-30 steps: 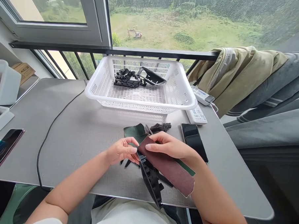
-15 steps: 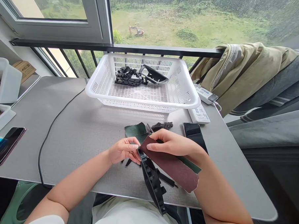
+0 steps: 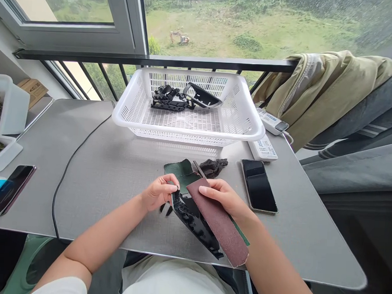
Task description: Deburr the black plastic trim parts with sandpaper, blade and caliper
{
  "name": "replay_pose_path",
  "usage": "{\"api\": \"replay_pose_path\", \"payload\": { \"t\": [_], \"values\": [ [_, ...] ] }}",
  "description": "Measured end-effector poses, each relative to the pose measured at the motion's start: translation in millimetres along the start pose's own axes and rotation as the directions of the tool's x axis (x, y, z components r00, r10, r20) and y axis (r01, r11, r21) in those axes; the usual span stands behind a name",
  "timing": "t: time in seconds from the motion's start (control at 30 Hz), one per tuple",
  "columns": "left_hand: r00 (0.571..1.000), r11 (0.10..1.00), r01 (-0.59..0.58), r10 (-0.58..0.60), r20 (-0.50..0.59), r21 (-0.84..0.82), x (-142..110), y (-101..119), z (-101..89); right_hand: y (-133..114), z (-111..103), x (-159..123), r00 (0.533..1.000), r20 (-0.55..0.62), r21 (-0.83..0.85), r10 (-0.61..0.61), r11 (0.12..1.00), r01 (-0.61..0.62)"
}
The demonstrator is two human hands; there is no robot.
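Glossy-looking black plastic on the long molded part point(image 3: 196, 225). Matt, finely grained, paper-like face on the maroon strip point(image 3: 221, 222). Matt, creased face on the green sheet point(image 3: 179, 169). Smooth white plastic for the perforated basket point(image 3: 186, 132). Soft sheen on the grey tabletop point(image 3: 106, 195). Glossy, glass-like screen on the right-side phone point(image 3: 260, 184). Matt cloth for the khaki garment point(image 3: 330, 81).

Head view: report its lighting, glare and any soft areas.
In the head view, daylight enters through the window, with a pale sheen on the gray tabletop near the white plastic basket; in the head view, the black plastic part at the left hand is dark, its fine detail hard to read; in the head view, the excavator outside looks soft.
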State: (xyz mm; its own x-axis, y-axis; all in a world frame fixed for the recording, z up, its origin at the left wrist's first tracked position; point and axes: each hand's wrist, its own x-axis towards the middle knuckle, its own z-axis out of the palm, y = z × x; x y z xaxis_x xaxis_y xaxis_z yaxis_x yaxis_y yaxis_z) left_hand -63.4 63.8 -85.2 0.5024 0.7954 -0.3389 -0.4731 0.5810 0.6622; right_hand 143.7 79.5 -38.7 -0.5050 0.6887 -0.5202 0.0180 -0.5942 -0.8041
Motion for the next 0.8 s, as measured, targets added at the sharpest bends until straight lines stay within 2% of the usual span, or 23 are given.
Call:
{"api": "replay_pose_path", "payload": {
  "t": [0.2,0.4,0.53,0.67,0.8],
  "values": [
    [0.988,0.993,-0.104,0.109,0.112,-0.047,-1.7,1.1,-3.3,13.1,3.1,-1.2,0.997,0.077,0.094,0.009,0.995,-0.017],
    [0.996,0.997,-0.065,0.066,0.052,-0.029,-3.0,4.9,-0.7,18.6,6.0,1.3,0.994,0.056,0.078,-0.092,0.993,0.087],
    [0.996,0.996,-0.081,0.08,0.036,0.03,-2.8,6.1,0.9,18.8,9.7,2.4,0.989,0.011,0.053,-0.146,0.988,0.145],
    [0.994,0.989,-0.109,0.109,0.005,0.1,-1.1,8.4,-2.4,18.3,11.1,0.4,0.991,0.006,0.059,-0.134,0.989,0.133],
    [0.998,0.988,-0.064,0.065,-0.005,0.142,0.3,12.0,-4.6,18.1,13.8,-0.8,0.992,-0.026,0.053,-0.125,0.991,0.126]
  ]
}}
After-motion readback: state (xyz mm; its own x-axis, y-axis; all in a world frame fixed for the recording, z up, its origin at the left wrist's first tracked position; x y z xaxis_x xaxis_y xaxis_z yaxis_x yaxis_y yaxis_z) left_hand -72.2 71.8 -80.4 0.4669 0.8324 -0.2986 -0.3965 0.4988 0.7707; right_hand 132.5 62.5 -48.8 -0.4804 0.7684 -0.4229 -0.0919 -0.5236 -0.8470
